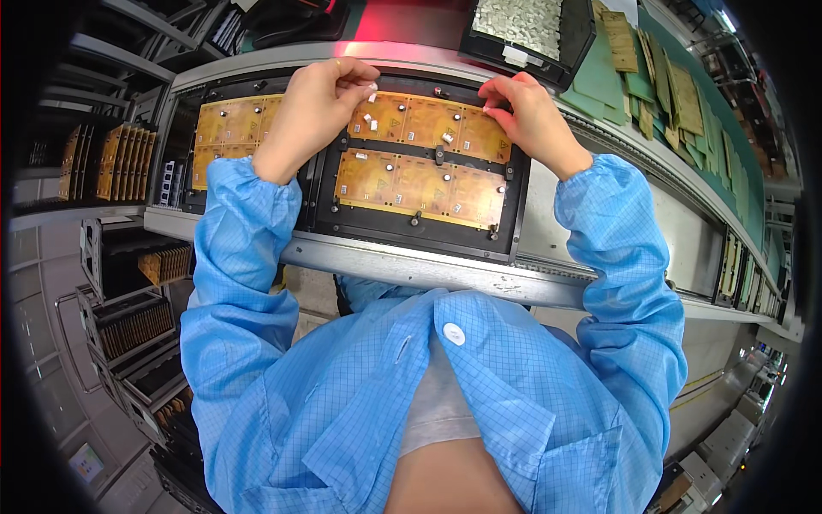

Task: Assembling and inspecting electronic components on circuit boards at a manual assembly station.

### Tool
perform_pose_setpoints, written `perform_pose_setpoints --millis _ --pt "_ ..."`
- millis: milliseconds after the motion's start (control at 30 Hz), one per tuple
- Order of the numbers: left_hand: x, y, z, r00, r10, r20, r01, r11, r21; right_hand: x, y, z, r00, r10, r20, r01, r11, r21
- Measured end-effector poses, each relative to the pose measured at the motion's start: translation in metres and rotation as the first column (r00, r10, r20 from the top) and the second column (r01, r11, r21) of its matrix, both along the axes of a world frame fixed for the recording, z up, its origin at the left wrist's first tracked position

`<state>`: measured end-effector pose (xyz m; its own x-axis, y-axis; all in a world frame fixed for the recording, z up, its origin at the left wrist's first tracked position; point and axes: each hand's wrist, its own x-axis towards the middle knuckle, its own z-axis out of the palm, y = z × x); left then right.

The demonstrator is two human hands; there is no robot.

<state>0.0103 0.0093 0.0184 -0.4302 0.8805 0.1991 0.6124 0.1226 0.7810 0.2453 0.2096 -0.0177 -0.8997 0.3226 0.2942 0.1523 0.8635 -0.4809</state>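
— So, what sits at the middle of it all?

— Yellow flexible circuit panels (417, 163), laid in two rows inside a black carrier frame (318, 193). That frame rests on a metal conveyor rail (428, 270) straight in front of the person.

— And the hands?

— The left hand (312, 107) is curled over the frame's far left corner, fingertips pinched together at the upper edge of the top panel. Whether they grasp something small or only press down, I cannot tell. The right hand (527, 116) is at the frame's far right corner, fingers bent and pinching at the top panel's edge; again, what sits between them is too small to make out.

— Anything on the panels themselves?

— Small white pieces (371, 121) lie scattered on the top row, between the two hands.

— What lies around the frame?

— Just left of it, touching along the rail, a second carrier with yellow panels (227, 128). Beyond the frame, to the right, a black tray of small white parts (522, 26). Farther right of that, green mats with brown paper pieces (676, 94) run along the line. Well left of the frame, racks of yellow boards (124, 158) stand on edge, and more racks sit lower down. Both forearms wear blue gridded sleeves (244, 223).
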Motion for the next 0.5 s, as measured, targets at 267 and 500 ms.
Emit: perform_pose_setpoints --millis 267,500 --pt "0.016 0.024 -0.003 0.993 -0.11 -0.04 0.105 0.989 -0.1 -0.005 -0.005 0.0 0.999 -0.049 0.006 0.049 0.998 0.046" --pt "0.016 0.046 -0.023 0.968 -0.22 -0.124 0.217 0.975 -0.038 -0.007 -0.008 0.001 0.998 -0.063 0.02 0.061 0.996 0.058"
